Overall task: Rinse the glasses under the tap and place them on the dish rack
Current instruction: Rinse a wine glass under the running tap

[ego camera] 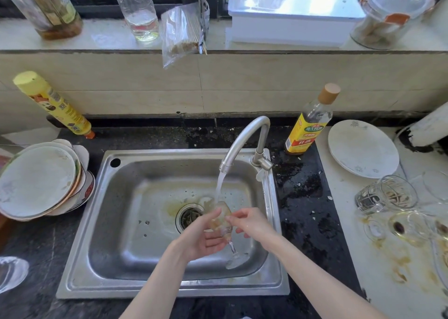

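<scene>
A stemmed glass (224,219) is held tilted over the steel sink (121,221), its bowl under the stream running from the tap (244,139), its foot pointing down toward me. My left hand (201,237) cups and grips the bowl from the left. My right hand (252,224) pinches the bowl's right side with curled fingers. Several dirty glasses (388,195) lie on the white counter at the right, some on their sides with brown stains around them. No dish rack is recognisable in view.
A stack of plates (38,182) sits left of the sink, a single plate (363,148) at the back right. A cooking-wine bottle (308,122) stands beside the tap, a yellow bottle (53,105) leans at the back left. Jars and a white box line the windowsill.
</scene>
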Demonstrator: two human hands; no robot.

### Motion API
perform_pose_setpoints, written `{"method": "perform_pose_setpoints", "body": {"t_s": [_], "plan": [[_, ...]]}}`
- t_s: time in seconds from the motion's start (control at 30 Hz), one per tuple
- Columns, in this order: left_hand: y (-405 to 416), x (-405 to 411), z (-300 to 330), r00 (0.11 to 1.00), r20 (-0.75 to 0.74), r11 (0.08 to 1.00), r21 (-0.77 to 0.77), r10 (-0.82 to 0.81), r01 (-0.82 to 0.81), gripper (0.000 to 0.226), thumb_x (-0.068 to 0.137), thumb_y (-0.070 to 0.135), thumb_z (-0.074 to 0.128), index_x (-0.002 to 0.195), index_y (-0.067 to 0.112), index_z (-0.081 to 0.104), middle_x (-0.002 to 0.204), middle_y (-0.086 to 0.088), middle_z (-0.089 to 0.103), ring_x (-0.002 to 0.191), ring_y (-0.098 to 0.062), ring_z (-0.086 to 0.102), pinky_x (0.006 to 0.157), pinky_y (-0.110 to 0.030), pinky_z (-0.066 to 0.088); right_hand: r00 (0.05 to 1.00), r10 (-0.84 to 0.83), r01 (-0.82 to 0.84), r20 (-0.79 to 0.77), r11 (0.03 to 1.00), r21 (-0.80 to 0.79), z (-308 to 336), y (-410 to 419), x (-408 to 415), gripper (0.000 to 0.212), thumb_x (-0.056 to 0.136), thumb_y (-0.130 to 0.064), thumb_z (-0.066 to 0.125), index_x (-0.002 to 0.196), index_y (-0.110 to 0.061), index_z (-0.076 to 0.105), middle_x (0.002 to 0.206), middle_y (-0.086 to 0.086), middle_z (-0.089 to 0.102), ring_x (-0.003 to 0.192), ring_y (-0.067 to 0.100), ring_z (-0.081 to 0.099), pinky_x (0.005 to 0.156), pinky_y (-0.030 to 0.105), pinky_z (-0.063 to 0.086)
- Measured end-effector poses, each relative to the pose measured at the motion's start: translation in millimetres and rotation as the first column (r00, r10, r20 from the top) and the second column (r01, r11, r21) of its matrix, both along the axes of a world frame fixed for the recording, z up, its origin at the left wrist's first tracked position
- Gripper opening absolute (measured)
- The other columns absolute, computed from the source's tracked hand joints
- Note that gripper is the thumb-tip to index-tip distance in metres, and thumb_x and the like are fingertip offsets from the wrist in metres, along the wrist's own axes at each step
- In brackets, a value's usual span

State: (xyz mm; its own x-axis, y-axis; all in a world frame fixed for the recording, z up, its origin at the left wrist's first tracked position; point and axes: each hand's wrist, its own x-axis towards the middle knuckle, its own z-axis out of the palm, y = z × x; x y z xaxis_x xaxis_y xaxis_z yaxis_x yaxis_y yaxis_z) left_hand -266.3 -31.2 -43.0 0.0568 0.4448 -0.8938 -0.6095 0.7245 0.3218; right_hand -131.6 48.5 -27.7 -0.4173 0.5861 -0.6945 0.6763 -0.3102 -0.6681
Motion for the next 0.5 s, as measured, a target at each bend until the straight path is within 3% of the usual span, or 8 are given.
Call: {"method": "perform_pose_setpoints", "body": {"t_s": [0.1,0.23,0.33,0.4,0.5], "plan": [[-1.4,3.3,-5.2,0.999,0.032,0.999,-0.048,0.009,-0.007,0.058,0.066,0.044,0.074,0.102,0.002,0.057,0.082,-0.013,0.066,0.069,-0.026,0.065,0.062,-0.031,0.054,0.996,0.007,-0.008,0.085,1.000,0.014,-3.5,-1.9,-0.1,0.039,0.084,-0.046,0.063,0.109,-0.016,0.065,0.106,-0.003,0.067,0.093,0.015,0.063,0.077,0.027,0.045],[1.4,5.1,-4.1,1.000,0.018,0.999,-0.044,0.015,-0.014,0.053,0.072,0.045,0.072,0.103,0.005,0.055,0.087,-0.014,0.066,0.069,-0.025,0.065,0.061,-0.030,0.055,0.996,-0.004,0.000,0.091,0.999,0.036,-1.1,-1.3,-1.3,0.037,0.086,-0.044,0.061,0.109,-0.015,0.065,0.111,-0.001,0.066,0.098,0.017,0.061,0.080,0.029,0.046],[5.2,2.7,-1.5,0.994,-0.104,0.996,0.086,0.037,-0.028,0.060,0.072,0.044,0.073,0.114,0.005,0.056,0.099,-0.014,0.067,0.083,-0.026,0.067,0.068,-0.032,0.055,0.999,-0.045,0.045,0.002,0.998,0.032,1.7,0.1,-1.3,0.035,0.089,-0.034,0.061,0.118,-0.016,0.059,0.111,0.001,0.064,0.098,0.015,0.060,0.086,0.030,0.049],[6.9,0.2,2.5,0.975,-0.223,0.976,0.212,0.006,0.043,0.064,0.068,0.044,0.075,0.119,0.009,0.057,0.110,-0.014,0.067,0.096,-0.029,0.067,0.078,-0.034,0.056,0.994,-0.085,0.086,-0.063,0.996,0.005,3.5,0.7,-2.0,0.034,0.090,-0.028,0.060,0.122,-0.019,0.055,0.107,0.000,0.063,0.094,0.014,0.061,0.077,0.027,0.051],[10.3,-1.6,11.5,0.931,-0.364,0.936,0.331,0.007,0.122,0.044,0.077,0.031,0.072,0.116,0.013,0.058,0.109,-0.011,0.068,0.098,-0.027,0.067,0.088,-0.035,0.054,0.980,-0.118,0.121,-0.160,0.993,0.011,3.9,1.6,-3.1,0.037,0.090,-0.025,0.060,0.126,-0.023,0.052,0.103,-0.004,0.062,0.092,0.012,0.062,0.072,0.022,0.051]]}}
